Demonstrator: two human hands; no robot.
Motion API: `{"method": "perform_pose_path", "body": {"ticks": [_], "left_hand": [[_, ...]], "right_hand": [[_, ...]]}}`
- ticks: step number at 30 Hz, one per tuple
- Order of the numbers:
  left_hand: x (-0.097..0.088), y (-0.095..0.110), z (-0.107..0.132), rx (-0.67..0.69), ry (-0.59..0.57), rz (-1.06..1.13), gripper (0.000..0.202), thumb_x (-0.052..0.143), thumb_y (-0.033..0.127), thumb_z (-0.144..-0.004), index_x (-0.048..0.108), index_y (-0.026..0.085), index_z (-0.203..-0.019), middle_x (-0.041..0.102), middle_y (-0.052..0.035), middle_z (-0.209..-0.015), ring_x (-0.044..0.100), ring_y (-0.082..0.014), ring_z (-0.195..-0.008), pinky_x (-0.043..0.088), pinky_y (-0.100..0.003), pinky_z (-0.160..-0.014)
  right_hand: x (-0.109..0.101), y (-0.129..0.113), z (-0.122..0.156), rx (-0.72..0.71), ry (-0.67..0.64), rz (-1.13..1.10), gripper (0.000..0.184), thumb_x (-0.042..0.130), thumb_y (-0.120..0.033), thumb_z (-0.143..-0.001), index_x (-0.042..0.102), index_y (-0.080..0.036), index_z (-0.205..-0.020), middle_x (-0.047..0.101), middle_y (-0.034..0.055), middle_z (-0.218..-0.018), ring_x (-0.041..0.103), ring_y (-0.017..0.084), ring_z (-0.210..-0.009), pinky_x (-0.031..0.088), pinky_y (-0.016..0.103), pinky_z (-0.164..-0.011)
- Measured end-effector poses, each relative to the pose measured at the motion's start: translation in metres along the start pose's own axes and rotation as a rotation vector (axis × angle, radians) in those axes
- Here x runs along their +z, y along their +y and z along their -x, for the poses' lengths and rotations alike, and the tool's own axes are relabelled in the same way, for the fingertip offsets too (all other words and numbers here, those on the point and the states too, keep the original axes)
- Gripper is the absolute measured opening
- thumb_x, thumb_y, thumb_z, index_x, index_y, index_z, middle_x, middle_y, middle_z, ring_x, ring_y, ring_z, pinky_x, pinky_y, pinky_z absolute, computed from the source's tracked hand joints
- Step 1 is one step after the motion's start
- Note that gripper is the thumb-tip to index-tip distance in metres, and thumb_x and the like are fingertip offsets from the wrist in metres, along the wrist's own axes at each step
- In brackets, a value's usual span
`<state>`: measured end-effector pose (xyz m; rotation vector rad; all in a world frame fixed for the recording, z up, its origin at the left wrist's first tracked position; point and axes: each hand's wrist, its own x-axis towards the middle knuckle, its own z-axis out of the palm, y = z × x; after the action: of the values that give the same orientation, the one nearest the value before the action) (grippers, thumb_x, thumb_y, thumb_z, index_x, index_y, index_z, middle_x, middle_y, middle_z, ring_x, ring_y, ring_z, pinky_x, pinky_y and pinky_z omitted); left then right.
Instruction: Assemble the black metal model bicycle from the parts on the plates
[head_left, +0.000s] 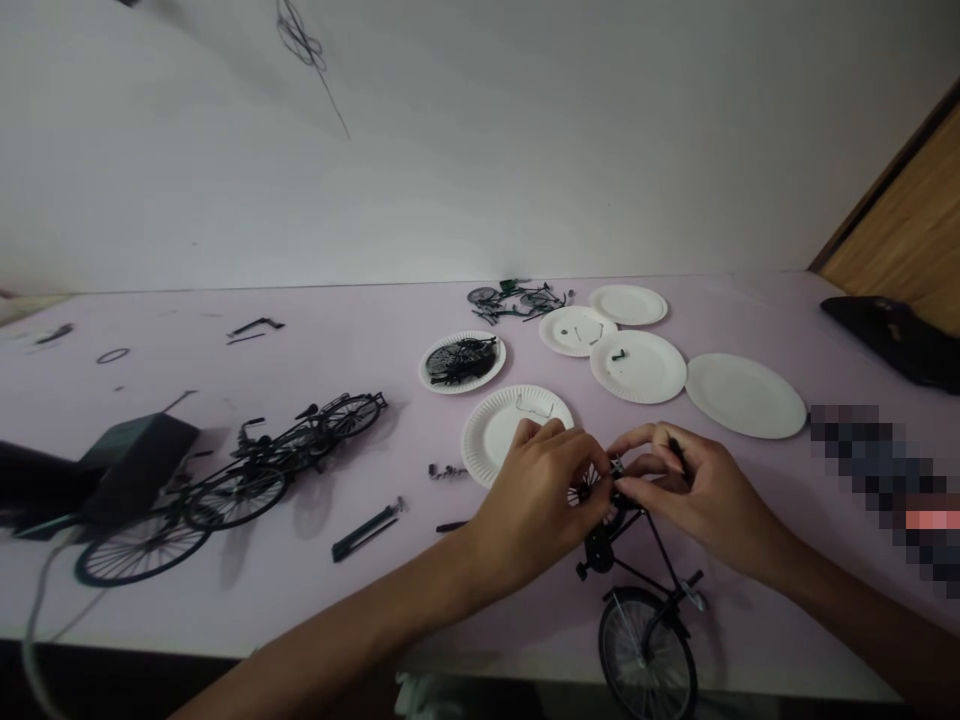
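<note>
A person's two bare hands work on a small black bicycle (pixel 598 550) at the near side of a pale pink bench (pixel 750 315), right of centre. The bicycle's front wheel (pixel 647 650) is nearest the viewer, overlapping the bench's near edge in this view; its back end is between the hands. The left hand (pixel 532 495) has its fingers pinched together on that back end, beside the spokes. The right hand (pixel 697 490) closes thumb and fingers on it from the other side, with a dark piece (pixel 677 458) among the curled fingers; exactly what each fingertip grips is hidden. Just beyond the left hand is a white paper plate (pixel 484 440) with thin wire pieces. Farther back, another plate (pixel 425 368) holds a heap of black parts (pixel 463 360), and more plates (pixel 745 395) spread to the right. On the left, black bicycles (pixel 300 445) lie overlapping beside a dark box-shaped object (pixel 139 465).
</note>
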<state>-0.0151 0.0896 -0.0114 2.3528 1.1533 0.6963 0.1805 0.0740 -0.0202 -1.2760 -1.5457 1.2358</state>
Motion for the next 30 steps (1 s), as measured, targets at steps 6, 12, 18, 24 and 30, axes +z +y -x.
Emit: {"method": "perform_pose_path", "body": {"ticks": [6,12,18,24,30], "left_hand": [[-0.012,-0.002,0.001,-0.099,-0.095,0.171,0.012,0.057,0.031,-0.096,0.063,0.024,-0.089,0.065,0.0027,-0.080,0.052,-0.0187,-0.082,0.030,-0.038,-0.084],[-0.012,-0.002,0.000,-0.119,-0.002,0.181,0.010,0.059,0.029,-0.094,0.061,0.022,-0.087,0.064,0.0038,-0.079,0.052,-0.0165,-0.078,0.031,-0.037,-0.085],[-0.009,-0.006,-0.003,-0.192,0.023,0.294,0.014,0.062,0.034,-0.092,0.064,0.024,-0.082,0.065,0.0057,-0.077,0.055,-0.0151,-0.078,0.031,-0.037,-0.088],[-0.004,-0.002,-0.003,-0.201,-0.021,0.290,0.011,0.062,0.031,-0.090,0.063,0.023,-0.083,0.065,0.0039,-0.082,0.055,-0.0169,-0.083,0.029,-0.040,-0.091],[-0.002,0.000,-0.002,-0.173,-0.032,0.286,0.015,0.060,0.028,-0.091,0.058,0.021,-0.078,0.064,0.0030,-0.081,0.052,-0.0178,-0.083,0.028,-0.042,-0.092]], "right_hand": [[0.000,-0.002,0.002,0.013,-0.039,-0.021,0.023,0.071,-0.028,-0.080,0.049,-0.023,-0.080,0.071,0.0057,-0.096,0.069,0.020,-0.081,0.057,0.033,-0.073],[-0.005,0.001,-0.001,0.020,-0.009,-0.019,0.031,0.070,-0.031,-0.081,0.041,-0.023,-0.073,0.067,0.0039,-0.093,0.061,0.016,-0.074,0.050,0.030,-0.065],[-0.011,0.006,-0.008,0.124,-0.070,-0.193,0.043,0.068,-0.035,-0.085,0.030,-0.023,-0.070,0.065,0.0045,-0.109,0.053,0.011,-0.071,0.044,0.028,-0.066],[-0.009,0.008,-0.009,0.137,-0.084,-0.170,0.044,0.071,-0.033,-0.081,0.030,-0.023,-0.068,0.067,0.0065,-0.105,0.058,0.018,-0.089,0.044,0.029,-0.070],[-0.010,0.006,-0.006,0.076,-0.050,-0.131,0.044,0.068,-0.032,-0.083,0.027,-0.023,-0.068,0.067,0.0051,-0.096,0.054,0.014,-0.074,0.042,0.027,-0.059]]}}
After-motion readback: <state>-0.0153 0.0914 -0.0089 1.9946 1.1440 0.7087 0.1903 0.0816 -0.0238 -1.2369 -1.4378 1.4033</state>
